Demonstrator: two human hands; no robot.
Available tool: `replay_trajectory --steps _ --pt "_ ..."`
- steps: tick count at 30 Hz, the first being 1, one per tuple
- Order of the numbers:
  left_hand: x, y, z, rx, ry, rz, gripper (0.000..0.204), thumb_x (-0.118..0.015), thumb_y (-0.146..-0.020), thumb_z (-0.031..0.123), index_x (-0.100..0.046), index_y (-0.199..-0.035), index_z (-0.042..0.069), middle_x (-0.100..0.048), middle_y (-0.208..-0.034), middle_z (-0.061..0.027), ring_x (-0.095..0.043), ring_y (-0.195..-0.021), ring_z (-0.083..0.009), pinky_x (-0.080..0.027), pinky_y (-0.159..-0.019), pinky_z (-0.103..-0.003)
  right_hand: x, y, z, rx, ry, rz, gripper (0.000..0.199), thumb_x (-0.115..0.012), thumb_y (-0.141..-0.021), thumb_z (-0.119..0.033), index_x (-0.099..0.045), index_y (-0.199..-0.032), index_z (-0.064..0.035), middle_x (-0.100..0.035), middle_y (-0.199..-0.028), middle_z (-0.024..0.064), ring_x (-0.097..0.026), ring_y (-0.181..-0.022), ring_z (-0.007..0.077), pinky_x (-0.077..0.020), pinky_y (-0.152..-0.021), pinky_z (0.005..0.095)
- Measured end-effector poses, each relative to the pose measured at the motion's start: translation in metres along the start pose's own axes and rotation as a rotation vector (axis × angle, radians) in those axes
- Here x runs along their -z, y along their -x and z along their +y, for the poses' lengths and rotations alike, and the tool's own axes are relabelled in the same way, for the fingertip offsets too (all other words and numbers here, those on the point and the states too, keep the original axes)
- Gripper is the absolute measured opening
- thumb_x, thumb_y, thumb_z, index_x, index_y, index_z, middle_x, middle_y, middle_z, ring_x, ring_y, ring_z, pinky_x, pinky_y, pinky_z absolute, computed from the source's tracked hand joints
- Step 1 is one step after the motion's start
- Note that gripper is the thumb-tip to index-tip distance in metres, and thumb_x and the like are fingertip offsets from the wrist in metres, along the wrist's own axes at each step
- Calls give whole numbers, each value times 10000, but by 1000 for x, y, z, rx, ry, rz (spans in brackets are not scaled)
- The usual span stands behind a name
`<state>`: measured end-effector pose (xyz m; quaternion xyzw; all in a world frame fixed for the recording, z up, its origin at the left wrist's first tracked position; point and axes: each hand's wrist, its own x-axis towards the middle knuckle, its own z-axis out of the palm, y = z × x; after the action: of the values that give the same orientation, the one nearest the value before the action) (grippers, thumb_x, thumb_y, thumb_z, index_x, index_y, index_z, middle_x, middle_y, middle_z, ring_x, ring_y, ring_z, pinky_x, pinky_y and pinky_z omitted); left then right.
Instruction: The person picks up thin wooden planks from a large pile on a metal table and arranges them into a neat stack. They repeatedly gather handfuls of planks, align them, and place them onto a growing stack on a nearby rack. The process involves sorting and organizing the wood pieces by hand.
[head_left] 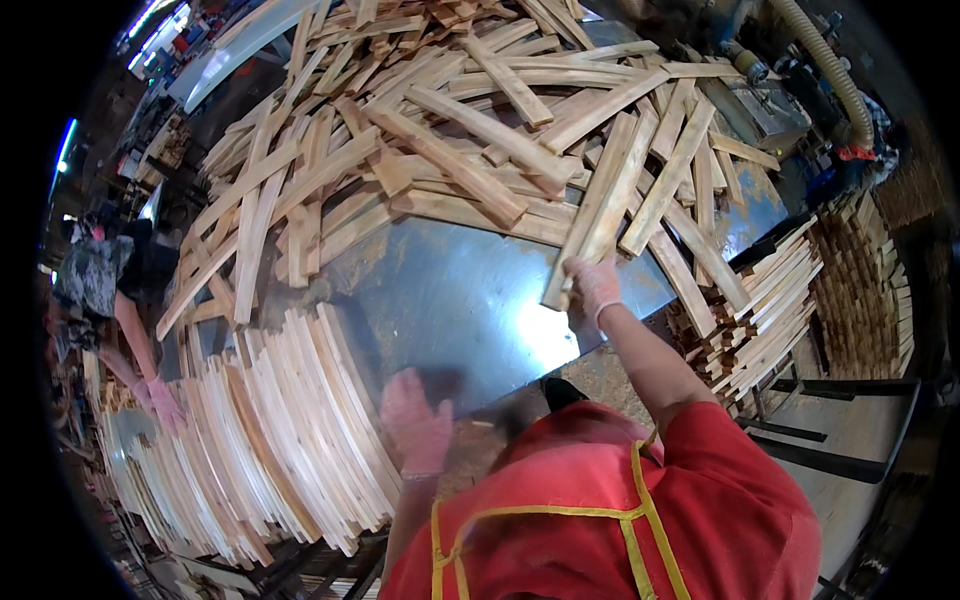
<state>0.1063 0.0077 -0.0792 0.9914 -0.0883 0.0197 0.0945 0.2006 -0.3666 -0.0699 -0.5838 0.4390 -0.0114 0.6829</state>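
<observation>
Right hand fingers grasp two pale wooden slats; left hand released, flat on steel table.

Woodworking shop: heaped wooden slats, metal worktable, dust-extraction hose.

far pile: loose heap of pale wooden slats
near left: neat row of stacked slats
right: stacked slat bundle
far right: ribbed beige hose
left: co-worker's gloved hand

Loose slats behind metal table, stacked slats left
</observation>
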Motion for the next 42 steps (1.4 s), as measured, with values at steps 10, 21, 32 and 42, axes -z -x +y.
replay_trajectory --steps 10,21,32,42 --pt "-58 -156 176 -280 2 -304 1029 -873 -726 459 -423 -1583 110 -564 -1329 -155 -593 -1182 -340 -485 -989 -517 85 -62 -83 485 605 126 772 -748 -882 -411 -541 -1449 70 -677 -1298 275 -655 -1190 402 -512 -1032 469" --pt "19 -110 98 21 843 -822 980 -811 -776 244 -403 -1650 71 -631 -1485 -207 -654 -1284 -383 -504 -1101 -385 102 -121 -85 408 -265 92 902 -590 -783 53 -340 -1646 -33 -645 -953 75 -622 -725 198 -563 -654 338" --pt "46 145 -43 390 1547 -513 827 -761 -894 103 -399 -1635 31 -649 -1427 -112 -677 -1177 -224 -547 -987 -391 -91 112 73 -16 -362 -829 772 -663 -712 23 -513 -1464 -67 -632 -1111 92 -668 -991 258 -595 -921 393" --pt "33 94 -36 397 305 45 814 -802 -856 448 -506 -1449 -24 -561 -1411 -235 -596 -1203 -429 -495 -974 -547 -212 164 133 270 884 -1132 731 -659 -913 -266 -466 -1559 17 -672 -1351 247 -659 -1196 333 -516 -1037 403"
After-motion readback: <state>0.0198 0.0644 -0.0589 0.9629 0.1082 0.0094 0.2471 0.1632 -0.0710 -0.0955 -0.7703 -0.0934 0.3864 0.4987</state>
